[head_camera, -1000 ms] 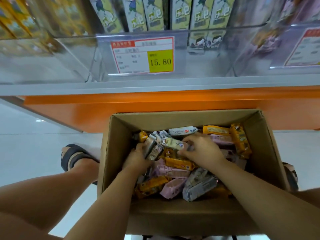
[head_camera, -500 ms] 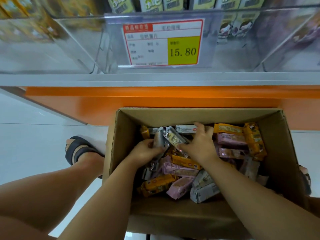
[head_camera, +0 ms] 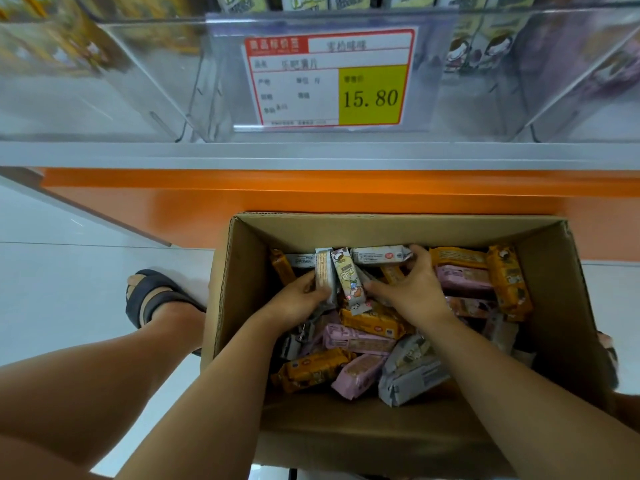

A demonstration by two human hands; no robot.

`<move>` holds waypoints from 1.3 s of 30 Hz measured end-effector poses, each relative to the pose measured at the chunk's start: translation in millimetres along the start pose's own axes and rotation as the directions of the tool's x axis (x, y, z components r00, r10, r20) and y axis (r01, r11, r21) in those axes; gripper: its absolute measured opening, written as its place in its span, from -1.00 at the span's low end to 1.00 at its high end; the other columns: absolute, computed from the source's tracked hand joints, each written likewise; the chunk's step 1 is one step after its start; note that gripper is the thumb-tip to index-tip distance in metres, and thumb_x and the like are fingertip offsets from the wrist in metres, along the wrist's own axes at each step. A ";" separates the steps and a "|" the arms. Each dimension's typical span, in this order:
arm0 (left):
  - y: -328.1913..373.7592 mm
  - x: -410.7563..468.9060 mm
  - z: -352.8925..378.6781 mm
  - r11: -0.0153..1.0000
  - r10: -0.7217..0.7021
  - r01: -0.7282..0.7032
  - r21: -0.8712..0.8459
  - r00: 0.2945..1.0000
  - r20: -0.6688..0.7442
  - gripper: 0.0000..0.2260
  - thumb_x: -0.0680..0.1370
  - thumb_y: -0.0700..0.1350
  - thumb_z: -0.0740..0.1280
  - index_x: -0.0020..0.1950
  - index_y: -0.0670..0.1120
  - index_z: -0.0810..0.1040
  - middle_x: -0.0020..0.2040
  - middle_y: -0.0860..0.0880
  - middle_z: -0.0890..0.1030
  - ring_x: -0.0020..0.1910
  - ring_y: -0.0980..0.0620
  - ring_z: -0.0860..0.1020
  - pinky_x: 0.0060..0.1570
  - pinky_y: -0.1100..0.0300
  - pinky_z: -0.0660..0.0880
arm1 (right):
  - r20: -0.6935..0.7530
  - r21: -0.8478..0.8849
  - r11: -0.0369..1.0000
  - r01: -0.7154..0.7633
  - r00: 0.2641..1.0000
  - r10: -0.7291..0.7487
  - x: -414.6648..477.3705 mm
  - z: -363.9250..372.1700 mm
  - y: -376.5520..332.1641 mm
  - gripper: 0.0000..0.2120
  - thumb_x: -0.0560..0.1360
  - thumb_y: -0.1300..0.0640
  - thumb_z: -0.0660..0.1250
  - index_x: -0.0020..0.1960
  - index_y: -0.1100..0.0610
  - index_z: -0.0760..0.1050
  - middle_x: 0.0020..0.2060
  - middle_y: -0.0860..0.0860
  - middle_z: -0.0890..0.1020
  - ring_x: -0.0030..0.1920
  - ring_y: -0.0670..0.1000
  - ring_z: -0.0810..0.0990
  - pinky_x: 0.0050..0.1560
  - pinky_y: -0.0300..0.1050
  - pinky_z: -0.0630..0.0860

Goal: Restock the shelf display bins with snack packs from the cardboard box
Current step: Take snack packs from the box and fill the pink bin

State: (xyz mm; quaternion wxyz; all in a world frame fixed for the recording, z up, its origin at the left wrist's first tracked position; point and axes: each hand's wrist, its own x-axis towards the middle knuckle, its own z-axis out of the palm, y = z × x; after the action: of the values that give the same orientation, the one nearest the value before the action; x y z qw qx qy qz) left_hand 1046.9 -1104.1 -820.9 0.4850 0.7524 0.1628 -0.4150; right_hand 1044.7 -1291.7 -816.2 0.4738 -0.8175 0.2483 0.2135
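Head view: left hand (head_camera: 298, 301) grips upright grey snack packs (head_camera: 325, 275) inside the cardboard box (head_camera: 381, 230) of mixed packs. Right hand (head_camera: 414, 292), fingers spread, touches a flat grey pack (head_camera: 379, 255) at the far side.

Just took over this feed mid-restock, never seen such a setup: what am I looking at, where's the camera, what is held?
No machine here: a person works with two bare hands, filmed by one camera worn on their head, looking down. A cardboard box below the clear shelf bins holds orange, pink and grey snack packs. The left hand grips upright pale packs. The right hand touches a grey pack at the far wall; whether it grips it is unclear.
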 end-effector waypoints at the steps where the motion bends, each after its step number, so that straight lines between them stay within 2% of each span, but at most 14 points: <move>1: 0.6 -0.3 -0.2 1.000 0.000 0.000 -0.009 1.000 0.003 -0.56 0.65 -0.04 0.16 0.52 0.00 0.19 0.39 0.00 0.37 0.30 0.06 0.37 0.15 0.26 0.28 | 0.010 0.041 0.999 -0.028 1.000 0.028 2.3 -1.5 -1.4 -0.10 0.34 0.06 0.55 0.48 0.10 0.07 0.32 0.05 0.38 0.33 0.12 0.37 0.15 -0.06 0.43; 4: -1.5 2.3 -3.1 1.000 -0.012 0.012 -0.024 1.000 0.017 -0.57 0.64 -0.01 0.19 0.50 0.03 0.22 0.37 0.05 0.39 0.20 0.10 0.40 0.20 0.20 0.35 | 0.033 0.101 0.989 -0.106 0.994 0.103 5.6 -2.3 -9.0 -0.35 0.44 0.11 0.46 0.40 0.12 0.19 0.08 0.02 0.40 0.07 0.06 0.45 -0.07 -0.15 0.36; 7: -2.3 3.6 -7.0 0.998 -0.023 0.022 -0.055 1.000 -0.013 -0.54 0.62 -0.03 0.23 0.51 0.05 0.21 0.32 0.01 0.44 0.15 0.04 0.48 0.07 0.20 0.45 | -0.030 0.102 0.993 -0.067 0.997 0.071 4.7 -2.2 -7.6 -0.62 0.48 0.07 0.41 0.20 0.13 0.35 -0.17 -0.08 0.46 -0.20 -0.06 0.46 -0.29 -0.17 0.37; 9: -2.0 4.6 -9.4 0.997 -0.008 0.002 -0.082 0.998 -0.061 -0.51 0.60 -0.06 0.28 0.51 0.09 0.21 0.32 -0.04 0.47 0.15 -0.02 0.53 0.12 0.11 0.50 | -0.079 0.059 0.998 0.027 0.997 -0.022 1.7 -2.9 -4.2 -0.75 0.49 0.03 0.39 0.03 0.17 0.45 -0.27 -0.09 0.46 -0.21 -0.04 0.49 -0.33 -0.19 0.34; 11: 0.7 5.1 -10.1 0.992 0.004 -0.018 -0.126 0.994 -0.108 -0.49 0.59 -0.09 0.30 0.51 0.09 0.21 0.33 -0.09 0.49 0.16 -0.06 0.54 0.13 0.06 0.51 | -0.021 -0.024 0.996 0.090 0.996 -0.091 -0.8 -1.5 -2.5 -0.76 0.49 0.00 0.39 -0.08 0.17 0.47 -0.29 -0.04 0.47 -0.20 0.00 0.48 -0.33 -0.21 0.34; 14: 5.1 4.3 -7.5 0.994 0.021 -0.031 -0.108 0.995 -0.097 -0.51 0.60 -0.10 0.29 0.51 0.04 0.25 0.36 -0.08 0.42 0.14 0.02 0.48 -0.03 0.25 0.45 | 0.181 -0.108 0.992 0.065 0.983 -0.045 -0.2 3.7 -3.9 -0.62 0.47 0.00 0.42 0.17 0.13 0.40 -0.10 -0.05 0.48 -0.10 -0.05 0.46 -0.22 -0.19 0.37; 17: 3.8 4.2 -7.4 0.995 0.024 -0.032 -0.098 0.997 -0.079 -0.52 0.60 -0.09 0.29 0.51 0.02 0.26 0.25 -0.02 0.44 -0.02 0.14 0.49 -0.17 0.36 0.43 | 0.287 -0.148 0.989 0.018 0.958 0.026 5.3 5.9 -13.5 -0.50 0.44 -0.06 0.44 0.28 0.07 0.35 0.13 0.00 0.47 0.02 0.00 0.48 -0.06 -0.14 0.38; 20: 0.2 3.9 -8.5 0.997 0.011 -0.015 -0.078 0.999 -0.044 -0.45 0.59 -0.05 0.30 0.54 0.07 0.17 0.36 0.02 0.39 0.18 0.06 0.49 0.09 0.22 0.46 | 0.369 -0.196 0.980 -0.032 0.924 0.104 10.4 7.7 -25.5 -0.48 0.47 -0.15 0.37 0.32 0.02 0.30 0.06 -0.02 0.42 -0.05 -0.01 0.51 -0.07 -0.12 0.38; 22: -1.0 1.6 -7.4 0.997 0.005 -0.007 -0.074 1.000 -0.028 -0.41 0.59 -0.01 0.30 0.55 0.09 0.11 0.45 0.00 0.31 0.30 0.03 0.41 0.15 0.19 0.40 | 0.408 -0.237 0.971 -0.016 0.906 0.114 14.7 10.2 -30.8 -0.48 0.50 -0.16 0.32 0.35 0.02 0.28 0.02 -0.04 0.39 -0.08 -0.01 0.45 -0.12 -0.13 0.37; 27: -3.3 -2.7 -5.3 0.994 0.035 -0.037 -0.103 0.999 -0.021 -0.39 0.56 0.01 0.33 0.55 0.15 0.12 0.51 0.00 0.23 0.41 -0.01 0.32 0.32 0.13 0.35 | 0.458 -0.316 0.948 0.022 0.879 0.133 23.0 11.8 -28.9 -0.42 0.52 -0.10 0.33 0.43 0.04 0.19 0.40 0.07 0.30 0.25 0.09 0.44 0.06 -0.08 0.39; 32: -7.7 -6.9 -1.2 0.992 0.107 -0.110 -0.063 0.993 -0.043 -0.34 0.54 -0.03 0.37 0.55 0.12 0.11 0.54 0.05 0.17 0.46 0.02 0.24 0.31 0.22 0.30 | 0.441 -0.324 0.945 0.034 0.890 0.119 25.0 16.5 -25.8 -0.34 0.48 -0.09 0.38 0.45 0.01 0.15 0.45 0.06 0.25 0.31 0.10 0.40 0.18 -0.02 0.43; 34: -9.9 -10.6 2.2 0.988 0.131 -0.136 -0.074 0.989 -0.062 -0.35 0.55 -0.07 0.37 0.55 0.11 0.12 0.49 0.11 0.22 0.40 0.09 0.33 0.21 0.37 0.35 | 0.430 -0.289 0.957 0.024 0.896 0.107 23.7 17.3 -21.9 -0.33 0.46 -0.09 0.40 0.45 0.00 0.16 0.46 0.04 0.24 0.35 0.10 0.36 0.25 0.01 0.41; 36: -10.1 -12.6 5.0 0.981 0.151 -0.160 -0.109 0.985 -0.086 -0.39 0.56 -0.12 0.36 0.54 0.09 0.17 0.29 0.21 0.31 0.10 0.33 0.43 -0.06 0.57 0.40 | 0.414 -0.223 0.975 0.008 0.906 0.088 21.5 16.5 -17.5 -0.30 0.43 -0.11 0.42 0.45 -0.02 0.18 0.46 0.01 0.23 0.39 0.09 0.32 0.25 -0.04 0.37; 39: -10.8 -12.1 6.9 0.971 0.167 -0.182 -0.154 0.980 -0.105 -0.44 0.56 -0.18 0.35 0.50 0.08 0.23 0.12 0.26 0.35 -0.17 0.51 0.38 -0.24 0.62 0.37 | 0.409 -0.101 0.995 -0.014 0.911 0.055 18.2 13.6 -12.7 -0.31 0.41 -0.13 0.43 0.44 -0.04 0.22 0.46 0.00 0.24 0.42 0.08 0.28 0.24 -0.07 0.32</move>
State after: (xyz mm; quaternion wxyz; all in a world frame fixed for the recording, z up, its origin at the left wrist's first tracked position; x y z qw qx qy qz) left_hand 1029.4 -1103.1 -819.2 0.5716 0.7397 0.1515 -0.3211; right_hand 1065.1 -1278.0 -824.6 0.4719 -0.7716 0.1471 0.4004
